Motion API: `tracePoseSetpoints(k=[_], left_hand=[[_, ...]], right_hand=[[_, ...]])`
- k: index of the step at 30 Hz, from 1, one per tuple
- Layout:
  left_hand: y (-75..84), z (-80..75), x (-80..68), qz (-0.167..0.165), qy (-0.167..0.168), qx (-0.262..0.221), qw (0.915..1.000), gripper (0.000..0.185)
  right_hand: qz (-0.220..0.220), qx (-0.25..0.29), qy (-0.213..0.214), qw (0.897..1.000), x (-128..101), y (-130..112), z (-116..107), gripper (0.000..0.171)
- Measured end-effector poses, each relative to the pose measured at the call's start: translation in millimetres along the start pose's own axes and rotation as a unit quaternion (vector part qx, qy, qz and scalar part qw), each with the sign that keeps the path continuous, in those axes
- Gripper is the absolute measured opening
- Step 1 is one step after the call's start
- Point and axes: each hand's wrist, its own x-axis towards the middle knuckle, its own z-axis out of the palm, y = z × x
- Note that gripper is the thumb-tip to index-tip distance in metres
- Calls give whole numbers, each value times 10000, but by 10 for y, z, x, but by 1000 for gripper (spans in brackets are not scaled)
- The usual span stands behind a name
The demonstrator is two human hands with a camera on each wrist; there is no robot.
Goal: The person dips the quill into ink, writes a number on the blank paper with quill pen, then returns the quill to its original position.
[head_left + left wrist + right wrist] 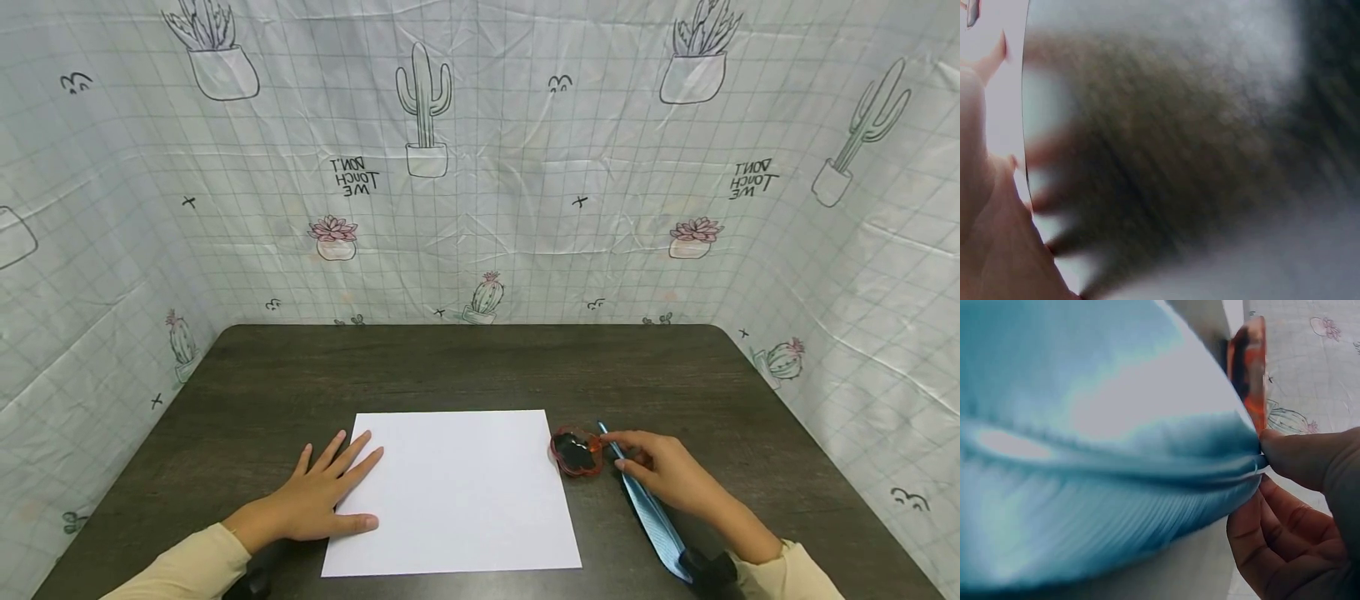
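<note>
My left hand (315, 496) lies flat with spread fingers on the left edge of a white sheet of paper (457, 492). In the left wrist view only part of that palm (997, 231) shows, beside a blurred surface. My right hand (660, 467) pinches the narrow stem end of a shiny blue feather-shaped piece (651, 512) between thumb and finger. In the right wrist view the ribbed blue feather-shaped piece (1104, 469) fills much of the picture. A clear reddish flower-shaped piece with a dark middle (576, 452) sits at the sheet's right edge, beside my right fingertips.
The dark wood-grain table (465, 367) runs back to a white curtain (510, 167) printed with cacti and a grid, which also hangs along both sides. A black band (708, 573) is at my right wrist and something dark (251, 582) at my left.
</note>
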Motion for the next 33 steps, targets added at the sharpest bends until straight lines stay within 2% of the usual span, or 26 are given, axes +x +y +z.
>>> tracePoseSetpoints(k=[8, 16, 19, 23, 28, 30, 33], left_hand=[[7, -11, 0, -10, -6, -6, 10000, 89], [-2, 1, -3, 1, 10, -42, 10000, 89], [6, -3, -10, -5, 7, -49, 10000, 88], [14, -5, -15, -3, 4, -82, 10000, 88], [-4, 4, -7, 14, 0, -80, 10000, 88], [-11, 9, -5, 24, 11, -76, 10000, 89], [-39, 35, 2, 64, 83, -126, 9999, 88]], right_hand=[[231, 246, 511, 9981, 31, -13, -79, 35], [450, 973, 913, 9900, 40, -43, -144, 36], [534, 1309, 1114, 9837, 49, -36, -142, 37], [725, 2156, 1305, 9650, 68, -25, -150, 41], [572, 3428, 1575, 9243, 90, -20, -166, 42], [499, 3710, 1674, 9120, 93, -19, -167, 41], [450, 3942, 1809, 8999, 97, -20, -165, 41]])
